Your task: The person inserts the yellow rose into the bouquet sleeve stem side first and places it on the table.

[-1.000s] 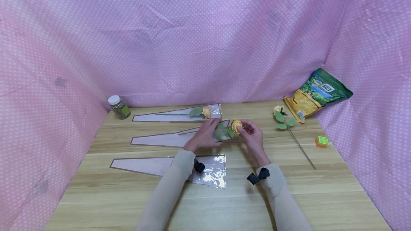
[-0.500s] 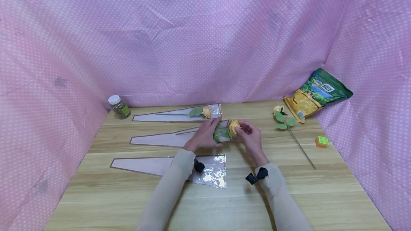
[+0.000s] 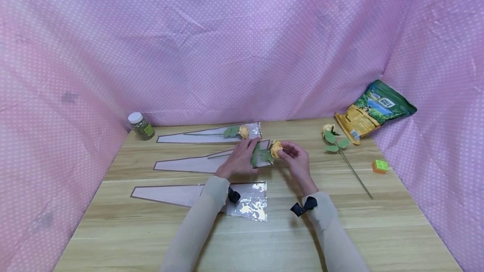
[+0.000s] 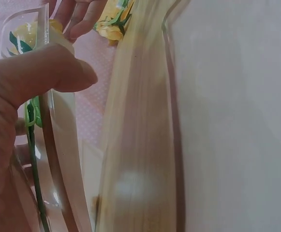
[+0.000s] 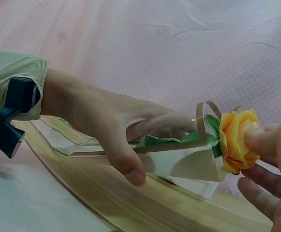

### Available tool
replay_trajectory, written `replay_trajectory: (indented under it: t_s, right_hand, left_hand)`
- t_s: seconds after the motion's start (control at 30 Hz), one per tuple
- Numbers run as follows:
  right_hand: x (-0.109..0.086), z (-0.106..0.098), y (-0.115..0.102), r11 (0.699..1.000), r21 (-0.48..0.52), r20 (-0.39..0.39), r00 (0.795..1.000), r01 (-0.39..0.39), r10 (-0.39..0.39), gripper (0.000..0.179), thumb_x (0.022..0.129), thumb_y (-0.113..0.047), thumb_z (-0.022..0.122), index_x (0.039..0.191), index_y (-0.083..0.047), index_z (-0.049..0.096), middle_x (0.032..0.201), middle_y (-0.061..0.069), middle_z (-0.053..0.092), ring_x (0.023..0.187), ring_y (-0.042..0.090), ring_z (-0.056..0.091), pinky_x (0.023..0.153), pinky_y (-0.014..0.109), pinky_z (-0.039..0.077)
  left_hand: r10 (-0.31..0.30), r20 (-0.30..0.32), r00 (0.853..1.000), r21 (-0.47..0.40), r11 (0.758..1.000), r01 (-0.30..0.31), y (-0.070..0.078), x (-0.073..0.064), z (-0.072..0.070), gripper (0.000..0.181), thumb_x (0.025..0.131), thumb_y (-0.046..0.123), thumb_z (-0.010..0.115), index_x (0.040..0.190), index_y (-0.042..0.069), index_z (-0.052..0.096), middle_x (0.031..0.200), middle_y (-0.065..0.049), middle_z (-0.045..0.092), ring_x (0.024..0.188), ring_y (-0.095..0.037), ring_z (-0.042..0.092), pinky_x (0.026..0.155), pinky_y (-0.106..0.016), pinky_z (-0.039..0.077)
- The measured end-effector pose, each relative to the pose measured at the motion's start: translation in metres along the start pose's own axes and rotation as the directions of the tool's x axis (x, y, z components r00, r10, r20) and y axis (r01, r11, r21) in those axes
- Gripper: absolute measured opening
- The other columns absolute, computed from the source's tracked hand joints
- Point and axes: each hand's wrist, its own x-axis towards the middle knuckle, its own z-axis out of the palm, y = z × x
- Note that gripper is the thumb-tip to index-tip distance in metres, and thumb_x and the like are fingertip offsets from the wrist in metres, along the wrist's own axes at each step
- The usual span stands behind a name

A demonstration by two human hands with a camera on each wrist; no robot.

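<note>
My left hand (image 3: 240,157) grips a clear tapered flower sleeve (image 5: 179,165) with a brown border near its wide mouth, thumb on one side and fingers on the other. Inside it run the green stem (image 4: 31,140) and leaves of a yellow artificial rose. The bloom (image 5: 238,140) sits right at the sleeve's mouth, outside it. My right hand (image 3: 296,160) pinches that bloom between thumb and fingers. In the left wrist view, part of the bloom shows behind the clear film, above my left thumb (image 4: 58,67).
Behind lies another sleeve (image 3: 170,139) with a rose (image 3: 243,132) in it; a flat sleeve (image 3: 166,193) lies in front. To the right are a loose rose (image 3: 332,137), a green and yellow bag (image 3: 372,110) and a toy block (image 3: 380,166). A jar (image 3: 142,127) stands back left.
My right hand has moved the bloom slightly left, closer to the sleeve's mouth, and the stem has slid a little further into the sleeve. My left hand stays in place.
</note>
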Motion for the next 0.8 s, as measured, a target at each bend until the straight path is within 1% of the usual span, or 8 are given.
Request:
replay_trajectory:
  t_s: [0.17,0.27,0.43,0.6,0.67,0.7,0.8]
  right_hand:
    - [-0.0001,0.0001,-0.0013,0.999,-0.033,0.007,1.000,0.005,-0.004,0.035,0.085,0.005,0.072,0.118,0.010,0.061,0.093,-0.017,0.070,0.089,0.001,0.067,0.081,0.018,0.057]
    - [-0.0001,0.0001,-0.0028,0.998,-0.062,0.009,1.000,0.005,-0.004,0.032,0.085,0.002,0.073,0.115,0.007,0.063,0.091,-0.017,0.070,0.084,0.001,0.065,0.077,0.019,0.057]
    - [0.0008,0.0014,-0.0038,0.994,-0.108,0.014,1.000,-0.003,0.005,0.025,0.087,-0.003,0.073,0.109,0.004,0.065,0.088,-0.017,0.069,0.078,0.002,0.063,0.071,0.016,0.054]
    - [0.0007,0.0026,-0.0044,0.988,-0.155,0.029,1.000,-0.005,0.010,0.029,0.088,-0.006,0.074,0.112,0.007,0.064,0.089,-0.015,0.068,0.079,0.002,0.062,0.071,0.015,0.052]
    - [0.0004,0.0028,-0.0047,0.983,-0.184,0.035,0.999,0.004,0.002,0.031,0.088,-0.006,0.074,0.113,0.008,0.065,0.092,-0.012,0.069,0.080,0.002,0.062,0.072,0.015,0.052]
    - [0.0003,0.0030,-0.0048,0.981,-0.196,0.038,0.999,0.011,-0.004,0.031,0.087,-0.006,0.074,0.113,0.008,0.065,0.094,-0.009,0.070,0.081,0.002,0.063,0.073,0.015,0.052]
    - [0.0000,0.0030,-0.0041,0.973,-0.230,0.047,0.999,0.035,-0.025,0.031,0.086,-0.005,0.075,0.113,0.008,0.067,0.104,0.008,0.073,0.083,0.001,0.064,0.076,0.015,0.052]
  left_hand:
    - [0.002,-0.001,1.000,-0.022,1.000,-0.002,0.0002,0.0009,0.0000,0.111,0.067,0.030,0.085,0.158,0.016,0.023,0.145,-0.010,0.043,0.134,-0.027,0.041,0.119,-0.046,0.032]
    - [0.004,-0.003,1.000,-0.014,1.000,-0.004,0.0005,0.0019,-0.0004,0.110,0.067,0.030,0.085,0.157,0.014,0.025,0.141,-0.010,0.045,0.130,-0.027,0.042,0.116,-0.045,0.034]
    - [0.002,0.005,1.000,0.007,1.000,-0.002,0.0015,0.0037,-0.0013,0.108,0.067,0.032,0.084,0.157,0.015,0.025,0.135,-0.008,0.046,0.125,-0.025,0.044,0.111,-0.043,0.038]
    - [-0.004,0.019,1.000,0.008,1.000,0.004,0.0032,0.0043,-0.0019,0.107,0.069,0.032,0.084,0.156,0.018,0.025,0.133,-0.008,0.047,0.124,-0.025,0.045,0.112,-0.043,0.037]
    - [-0.006,0.019,1.000,0.006,1.000,0.006,0.0037,0.0045,-0.0018,0.107,0.069,0.031,0.085,0.156,0.018,0.025,0.134,-0.008,0.047,0.124,-0.025,0.045,0.113,-0.043,0.037]
    - [-0.008,0.019,1.000,0.008,1.000,0.008,0.0039,0.0046,-0.0018,0.107,0.069,0.032,0.085,0.156,0.018,0.025,0.134,-0.008,0.046,0.125,-0.025,0.045,0.113,-0.043,0.036]
    - [-0.013,0.022,1.000,0.008,1.000,0.012,0.0048,0.0044,-0.0015,0.107,0.069,0.032,0.085,0.157,0.017,0.025,0.137,-0.008,0.046,0.127,-0.026,0.044,0.114,-0.044,0.036]
